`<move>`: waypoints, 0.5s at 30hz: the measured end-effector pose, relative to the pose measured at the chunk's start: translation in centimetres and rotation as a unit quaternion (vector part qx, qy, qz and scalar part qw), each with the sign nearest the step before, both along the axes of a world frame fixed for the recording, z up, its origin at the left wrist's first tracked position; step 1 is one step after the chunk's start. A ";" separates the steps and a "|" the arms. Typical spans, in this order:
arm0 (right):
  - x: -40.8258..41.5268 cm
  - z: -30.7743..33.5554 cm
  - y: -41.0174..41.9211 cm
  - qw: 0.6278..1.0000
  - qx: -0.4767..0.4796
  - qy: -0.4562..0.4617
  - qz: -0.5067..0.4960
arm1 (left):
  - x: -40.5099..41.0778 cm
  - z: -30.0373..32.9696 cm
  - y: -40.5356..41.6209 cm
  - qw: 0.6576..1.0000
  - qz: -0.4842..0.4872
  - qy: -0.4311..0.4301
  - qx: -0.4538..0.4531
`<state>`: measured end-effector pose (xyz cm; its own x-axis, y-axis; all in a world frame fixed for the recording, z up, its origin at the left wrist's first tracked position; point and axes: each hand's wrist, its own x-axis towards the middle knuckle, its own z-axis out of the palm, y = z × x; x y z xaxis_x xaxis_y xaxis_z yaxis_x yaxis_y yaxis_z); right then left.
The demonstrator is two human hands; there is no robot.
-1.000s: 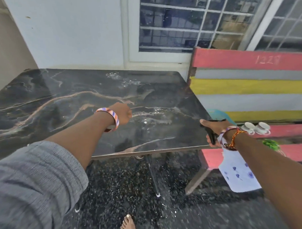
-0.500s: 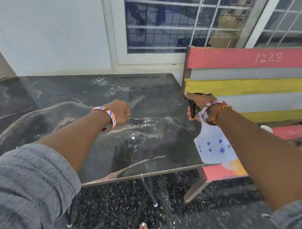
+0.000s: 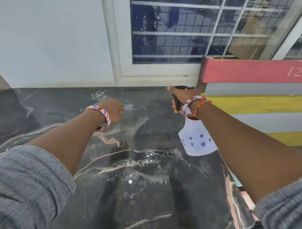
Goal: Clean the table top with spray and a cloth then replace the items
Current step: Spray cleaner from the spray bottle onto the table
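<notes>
The dark marble table top (image 3: 64, 103) fills the lower view, with wet droplets near its far edge and in its middle. My right hand (image 3: 182, 97) grips the black trigger head of a white spray bottle (image 3: 196, 142) with small blue flowers, held above the table's far right part. My left hand (image 3: 115, 111) hovers over the table's far middle with its fingers curled into a fist; nothing shows in it. No cloth is in view.
A bench with pink, grey and yellow slats (image 3: 257, 103) stands right against the table's right side. A white wall (image 3: 50, 40) and a barred window (image 3: 186, 27) lie just behind the table's far edge.
My right hand has carried the spray bottle from beside the bench up and forward over the table's far right. The view has moved closer to the table. My left fist stays over the table.
</notes>
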<state>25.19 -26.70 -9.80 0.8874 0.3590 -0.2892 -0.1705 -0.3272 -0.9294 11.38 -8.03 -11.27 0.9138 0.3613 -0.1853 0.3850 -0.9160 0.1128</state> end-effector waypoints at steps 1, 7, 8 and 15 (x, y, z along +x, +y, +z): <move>0.5 0.4 -0.7 1.000 0.002 0.004 0.008 | 0.7 0.2 -0.2 1.000 -0.007 -0.004 0.005; 5.5 2.4 -8.8 0.996 0.029 -0.076 -0.033 | 7.8 0.4 -4.7 0.996 -0.067 -0.035 -0.041; 6.8 2.0 -10.6 0.995 0.026 -0.085 -0.049 | 9.0 0.4 -6.2 0.994 -0.087 -0.038 -0.051; 10.0 -1.6 -21.3 0.987 0.027 -0.115 -0.105 | 16.2 -0.4 -18.2 0.975 -0.199 -0.039 -0.087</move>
<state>35.23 -48.00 -11.37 0.9838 0.1700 -0.0569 -0.0115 -0.2566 -0.9664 27.60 -26.24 -11.71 0.9892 -0.0551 -0.1359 -0.0127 -0.9554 0.2949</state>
